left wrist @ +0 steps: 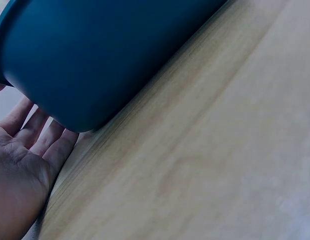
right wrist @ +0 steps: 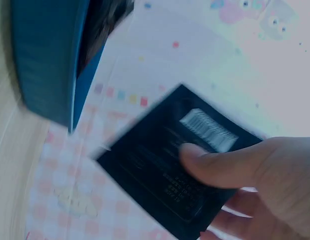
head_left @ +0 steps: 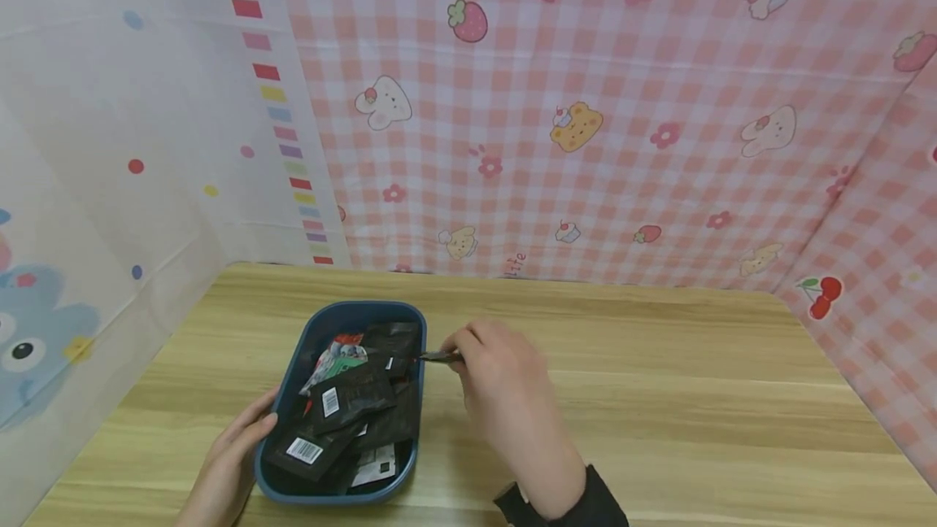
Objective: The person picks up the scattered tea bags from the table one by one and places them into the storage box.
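A dark blue plastic bin stands on the table, filled with black sachets, some bearing white barcode labels. My left hand touches the bin's left outer wall; in the left wrist view its fingers lie fairly straight against the bin. Just right of the bin's rim, my right hand pinches one flat black sachet. The right wrist view shows that sachet with its barcode and small print facing the camera, the thumb pressed across it.
A colourful sachet lies among the black ones in the bin. The wood-grain table extends to the right. Behind it hangs a pink checked cloth, and a pale dotted cloth covers the left side.
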A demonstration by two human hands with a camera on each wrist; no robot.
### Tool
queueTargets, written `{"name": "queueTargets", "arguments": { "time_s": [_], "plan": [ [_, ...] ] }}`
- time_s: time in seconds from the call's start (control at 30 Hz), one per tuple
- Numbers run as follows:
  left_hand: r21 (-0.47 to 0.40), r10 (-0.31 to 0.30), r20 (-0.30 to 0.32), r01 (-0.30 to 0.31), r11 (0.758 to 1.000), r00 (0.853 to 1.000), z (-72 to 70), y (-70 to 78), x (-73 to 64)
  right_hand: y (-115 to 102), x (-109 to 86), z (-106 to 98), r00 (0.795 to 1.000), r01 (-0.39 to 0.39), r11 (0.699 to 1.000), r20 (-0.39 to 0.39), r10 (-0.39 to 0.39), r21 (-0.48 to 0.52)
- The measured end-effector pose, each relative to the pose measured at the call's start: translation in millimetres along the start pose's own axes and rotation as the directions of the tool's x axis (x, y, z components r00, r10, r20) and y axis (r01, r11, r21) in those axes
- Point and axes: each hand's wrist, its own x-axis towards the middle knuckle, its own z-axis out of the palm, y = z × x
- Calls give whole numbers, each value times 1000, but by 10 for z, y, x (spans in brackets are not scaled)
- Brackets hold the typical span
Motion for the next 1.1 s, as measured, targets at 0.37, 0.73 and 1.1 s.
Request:
{"name": "queueTargets", "arguments": {
  "time_s": [0.37,0.73,1.1],
  "plan": [
    [2,7,7,-7,1000,1000,-12,-18,11,-531,-128,234,948,315,947,39,-317,60],
    [-4,38,23,-38,999,999,-11,-48,28,-640,-241,345,860,361,929,357,-364,77],
    [1,85,46,-85,996,995,-35,-69,72,-620,-248,311,888,351,933,288,-359,81]
  ]
}}
